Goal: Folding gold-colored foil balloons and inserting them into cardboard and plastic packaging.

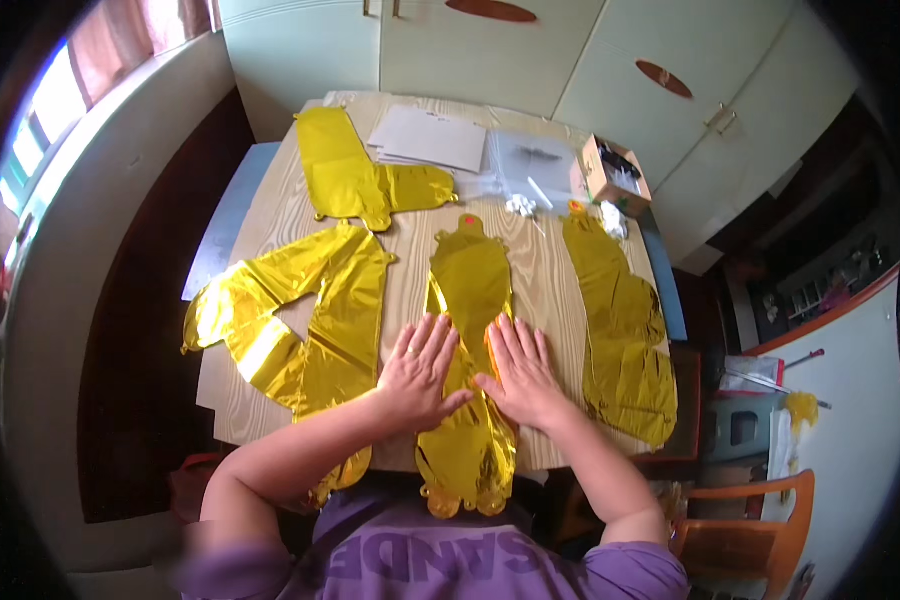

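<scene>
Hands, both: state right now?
Left hand: open, palm down at the left edge of the middle gold foil piece.
Right hand: open, palm down at its right edge.

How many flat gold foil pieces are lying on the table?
4: the far foil at the back left; the near-left foil below it; the middle foil, touched by the left hand and right hand; the right foil at the right. Others may be hidden underneath.
</scene>
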Motion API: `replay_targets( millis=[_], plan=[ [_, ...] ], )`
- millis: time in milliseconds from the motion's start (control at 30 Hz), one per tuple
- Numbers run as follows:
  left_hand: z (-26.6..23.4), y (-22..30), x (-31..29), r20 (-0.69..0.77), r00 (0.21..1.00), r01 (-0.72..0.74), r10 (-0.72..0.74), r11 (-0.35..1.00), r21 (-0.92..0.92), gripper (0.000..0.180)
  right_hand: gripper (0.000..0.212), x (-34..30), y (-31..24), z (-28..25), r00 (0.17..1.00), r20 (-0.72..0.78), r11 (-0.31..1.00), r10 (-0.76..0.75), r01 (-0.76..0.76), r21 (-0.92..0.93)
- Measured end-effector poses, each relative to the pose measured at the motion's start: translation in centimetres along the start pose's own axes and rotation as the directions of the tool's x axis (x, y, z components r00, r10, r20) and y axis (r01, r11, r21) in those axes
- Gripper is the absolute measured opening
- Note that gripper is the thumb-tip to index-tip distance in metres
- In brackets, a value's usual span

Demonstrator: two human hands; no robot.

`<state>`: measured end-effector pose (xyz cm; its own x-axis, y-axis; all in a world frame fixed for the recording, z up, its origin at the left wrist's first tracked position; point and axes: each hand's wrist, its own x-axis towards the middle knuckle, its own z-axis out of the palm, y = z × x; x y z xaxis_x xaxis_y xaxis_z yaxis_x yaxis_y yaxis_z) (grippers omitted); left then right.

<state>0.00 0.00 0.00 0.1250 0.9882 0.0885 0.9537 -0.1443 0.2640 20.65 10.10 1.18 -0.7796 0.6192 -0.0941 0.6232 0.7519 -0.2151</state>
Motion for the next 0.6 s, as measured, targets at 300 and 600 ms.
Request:
replay_targets(
  millis=[300,600],
  plan=[
    [-0.5,-0.5,0.6,-0.046,0.999,-0.002,0.004,1.0,0.03,0.096,0.041,17.4,4.5,-10.8,0.959,-0.279,0.88,-0.041,0.167,0.445],
    [-1.7,-0.3,1.0,0.059,0.998,-0.008,0.005,0.999,0.049,0.096,0.063,41.0,9.7,-6.1,0.914,-0.405,0.992,-0.018,-0.033,-0.118]
  ],
)
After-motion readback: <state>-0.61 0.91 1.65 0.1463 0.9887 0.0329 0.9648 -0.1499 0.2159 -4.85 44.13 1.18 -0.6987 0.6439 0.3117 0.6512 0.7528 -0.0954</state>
